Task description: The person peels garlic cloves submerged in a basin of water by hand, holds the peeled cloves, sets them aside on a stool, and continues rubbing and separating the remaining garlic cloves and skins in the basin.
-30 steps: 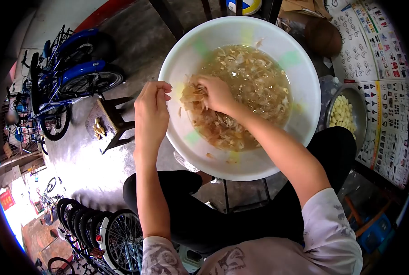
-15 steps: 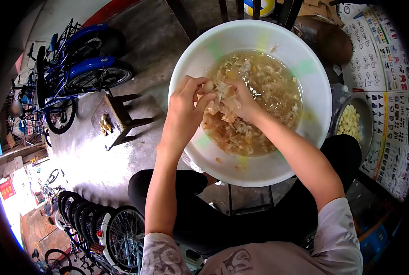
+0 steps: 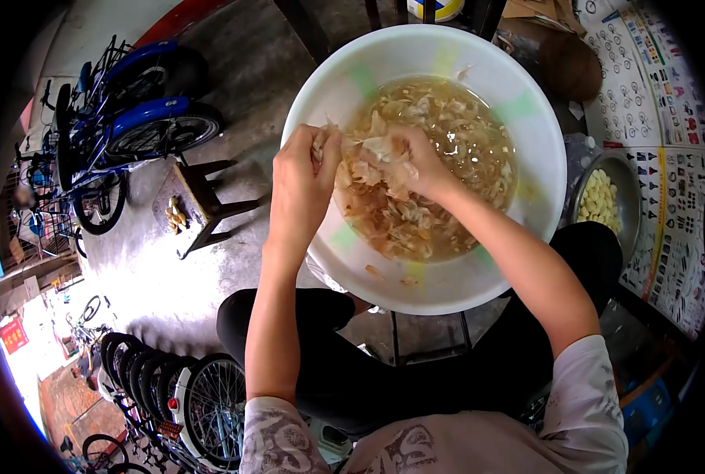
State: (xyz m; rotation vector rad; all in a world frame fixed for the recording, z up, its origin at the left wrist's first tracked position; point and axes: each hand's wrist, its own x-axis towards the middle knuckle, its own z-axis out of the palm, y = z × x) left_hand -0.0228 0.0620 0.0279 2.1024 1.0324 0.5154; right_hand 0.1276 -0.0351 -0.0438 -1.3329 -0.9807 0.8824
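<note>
A big white plastic basin (image 3: 439, 294) stands between my knees, holding cloudy water and a mass of wet garlic skins (image 3: 415, 213). Over its left rim, my left hand (image 3: 301, 174) is closed, thumb against bent fingers, around a pale garlic clove (image 3: 318, 145) with a papery bit poking out; most of it is hidden. My right hand (image 3: 425, 164) reaches in from the right, its fingers curled round a clump of loose garlic skins (image 3: 388, 150) just above the water. The two hands are a short distance apart.
A metal bowl (image 3: 630, 197) of peeled garlic cloves (image 3: 599, 199) sits right of the basin by my knee. At left are a small wooden stool (image 3: 198, 201) with several pale-brown pieces on it, blue bicycles (image 3: 151, 118) and a row of parked bikes (image 3: 210, 403). Printed sheets (image 3: 668, 221) lie at right.
My left hand has drawn away left from the right hand toward the basin rim, carrying the pale clove. My right hand stays over the skins with its clump. The view has shifted slightly.
</note>
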